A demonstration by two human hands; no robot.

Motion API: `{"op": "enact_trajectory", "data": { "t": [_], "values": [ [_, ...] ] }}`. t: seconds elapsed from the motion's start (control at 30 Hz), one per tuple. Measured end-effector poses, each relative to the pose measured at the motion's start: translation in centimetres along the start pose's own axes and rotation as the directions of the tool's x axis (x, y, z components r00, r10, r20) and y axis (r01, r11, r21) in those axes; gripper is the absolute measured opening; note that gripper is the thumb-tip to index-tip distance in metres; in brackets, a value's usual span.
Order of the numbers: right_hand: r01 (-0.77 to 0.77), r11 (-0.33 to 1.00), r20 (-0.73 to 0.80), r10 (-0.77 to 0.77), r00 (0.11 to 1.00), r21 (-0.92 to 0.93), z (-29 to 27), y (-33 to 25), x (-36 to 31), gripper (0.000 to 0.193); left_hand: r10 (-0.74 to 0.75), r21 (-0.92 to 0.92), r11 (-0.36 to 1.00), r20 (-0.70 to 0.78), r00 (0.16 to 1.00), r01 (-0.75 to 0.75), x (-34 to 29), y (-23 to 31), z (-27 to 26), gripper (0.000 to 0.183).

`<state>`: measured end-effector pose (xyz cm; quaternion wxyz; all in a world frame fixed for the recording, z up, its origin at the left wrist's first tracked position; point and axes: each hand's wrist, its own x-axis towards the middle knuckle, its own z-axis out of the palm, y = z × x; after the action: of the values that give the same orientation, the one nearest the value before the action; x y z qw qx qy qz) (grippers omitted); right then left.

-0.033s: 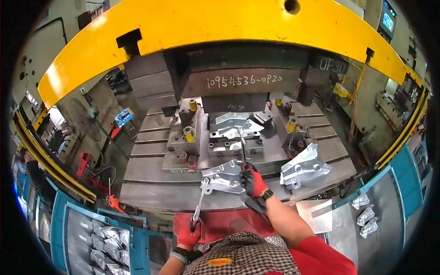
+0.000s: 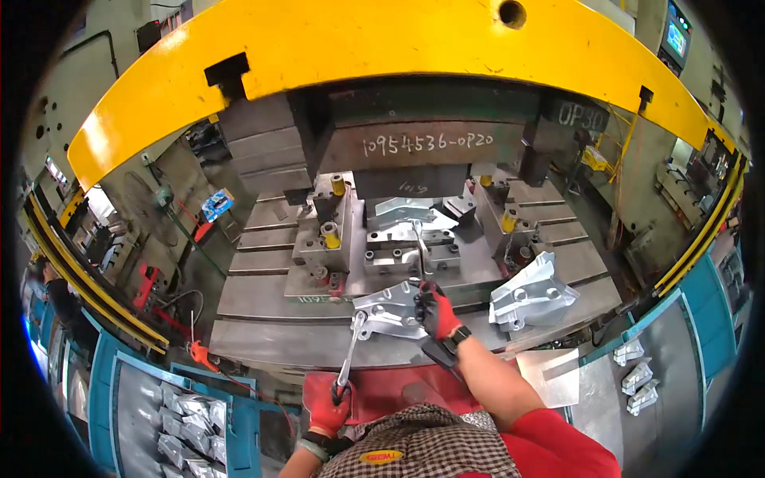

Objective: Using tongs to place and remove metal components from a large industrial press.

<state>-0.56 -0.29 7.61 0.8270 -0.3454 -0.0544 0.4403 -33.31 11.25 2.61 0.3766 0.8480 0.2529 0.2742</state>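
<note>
My left hand (image 2: 329, 410), in a red and black glove, is closed on a long silver wrench-like tool (image 2: 350, 356). The rounded head of this tool touches a shiny stamped metal bracket (image 2: 389, 307) at the press bed's front edge. Beyond that bracket, my right hand (image 2: 438, 312), also gloved, is closed on a second long tool (image 2: 421, 248). This one reaches forward to another stamped part (image 2: 410, 217) sitting on the lower die (image 2: 392, 260). What the tool tips do to the metal cannot be made out. Further stamped brackets (image 2: 530, 296) lie together on the right.
The upper die (image 2: 422, 147) hangs above the work under a yellow press beam (image 2: 398, 40). Yellow-topped posts (image 2: 330, 234) flank the lower die. Bins with stamped parts stand at lower left (image 2: 191, 430) and right (image 2: 640, 376). A red surface (image 2: 414, 392) lies before me.
</note>
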Motion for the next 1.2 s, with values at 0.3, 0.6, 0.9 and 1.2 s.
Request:
{"op": "enact_trajectory", "data": {
  "t": [0.3,0.6,0.9,1.2],
  "values": [
    [0.064,0.978,-0.104,-0.086,0.991,-0.199,-1.8,0.4,7.1,0.026,-0.070,-0.086,0.994,0.013,0.997,0.071,1.3,2.9,-0.5,0.029],
    [-0.004,0.931,-0.049,-0.015,0.999,-0.364,-5.0,-1.7,6.7,0.018,-0.058,-0.028,0.998,0.015,0.998,0.059,1.0,0.3,0.6,0.027],
    [0.333,0.476,0.114,-0.432,0.895,-0.814,-5.4,-1.4,9.3,0.022,-0.059,-0.019,0.998,-0.010,0.998,0.059,0.4,1.9,-0.6,0.029],
    [-0.135,0.058,-0.143,-0.583,0.800,-0.989,-3.3,-6.2,1.5,0.033,-0.432,-0.560,0.630,0.325,0.842,0.539,0.9,2.6,-2.1,0.024]
  ]
}}
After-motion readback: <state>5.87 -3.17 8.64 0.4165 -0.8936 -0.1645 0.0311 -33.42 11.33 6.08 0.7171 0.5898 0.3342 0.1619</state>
